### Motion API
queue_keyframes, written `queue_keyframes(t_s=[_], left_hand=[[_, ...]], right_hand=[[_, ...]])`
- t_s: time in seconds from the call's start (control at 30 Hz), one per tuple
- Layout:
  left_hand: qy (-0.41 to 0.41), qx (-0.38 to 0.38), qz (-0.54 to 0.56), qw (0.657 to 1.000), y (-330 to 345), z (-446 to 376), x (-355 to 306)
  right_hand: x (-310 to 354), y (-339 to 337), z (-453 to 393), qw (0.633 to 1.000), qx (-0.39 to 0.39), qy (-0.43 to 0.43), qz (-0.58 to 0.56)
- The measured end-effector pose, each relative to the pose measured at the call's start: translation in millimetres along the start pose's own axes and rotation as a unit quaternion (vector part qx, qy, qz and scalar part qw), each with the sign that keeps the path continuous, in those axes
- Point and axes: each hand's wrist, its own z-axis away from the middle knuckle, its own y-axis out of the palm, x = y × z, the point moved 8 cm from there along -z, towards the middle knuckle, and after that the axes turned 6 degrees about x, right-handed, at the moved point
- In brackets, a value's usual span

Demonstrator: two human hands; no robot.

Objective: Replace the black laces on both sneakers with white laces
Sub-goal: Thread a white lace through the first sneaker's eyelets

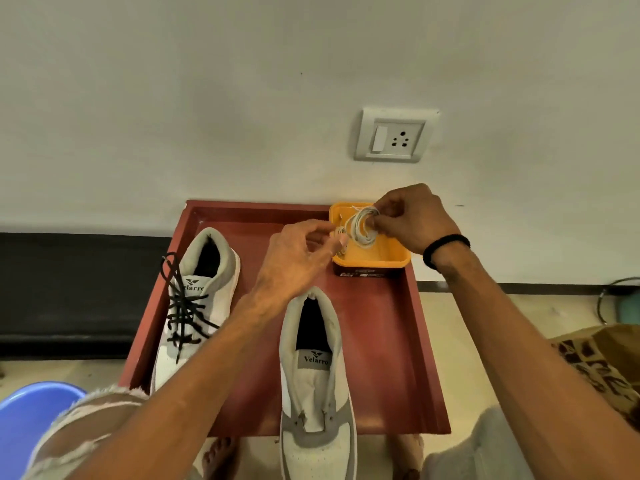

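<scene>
Off-white plastered wall (207, 98) carries a white switch-and-socket plate (394, 135). Black skirting band (69, 282) runs along its base. Pale tiled floor (460, 341). Blue plastic tub (24, 420) lower left.

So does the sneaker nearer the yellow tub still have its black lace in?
No, that sneaker shows bare eyelets, while the black lace is only on the other sneaker.

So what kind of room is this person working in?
Probably a room in a home: a plain wall with a switch-and-socket plate, a low red table holding sneakers, and a blue plastic tub on the floor.
</scene>
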Motion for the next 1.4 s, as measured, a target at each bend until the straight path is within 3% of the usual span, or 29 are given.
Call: queue_keyframes(t_s=[0.13,0.23,0.43,0.6,0.73,0.8,0.9,1.03,1.2,1.4], left_hand=[[0.022,0.018,0.097,0.995,17,28,-21],[0.023,0.016,0.123,0.992,22,54,-32],[-0.038,0.024,0.228,0.973,14,87,-62],[0.006,0.031,0.119,0.992,-15,102,-109],[0.045,0.016,-0.017,0.999,-33,112,-157],[0.076,0.017,-0.048,0.996,-38,118,-181],[0.1,0.01,-0.036,0.994,-56,128,-204],[0.111,0.012,-0.063,0.992,-78,137,-216],[0.087,0.068,-0.105,0.988,-89,150,-213],[0.062,0.068,-0.027,0.995,-121,166,-218]], right_hand=[[2,-9,67,0.989,0.01,0.03,-0.142],[-6,-7,107,0.984,0.023,0.048,-0.172],[-18,-22,143,0.997,-0.018,0.04,0.058],[18,-58,158,0.997,-0.027,0.019,0.067],[90,-84,184,0.985,0.092,-0.052,-0.134],[116,-89,197,0.978,0.117,-0.072,-0.158],[129,-105,205,0.99,0.049,-0.086,-0.101],[120,-112,209,0.976,0.018,-0.068,-0.204],[91,-119,195,0.98,-0.095,-0.017,-0.176],[60,-103,177,0.979,-0.075,0.038,-0.184]])
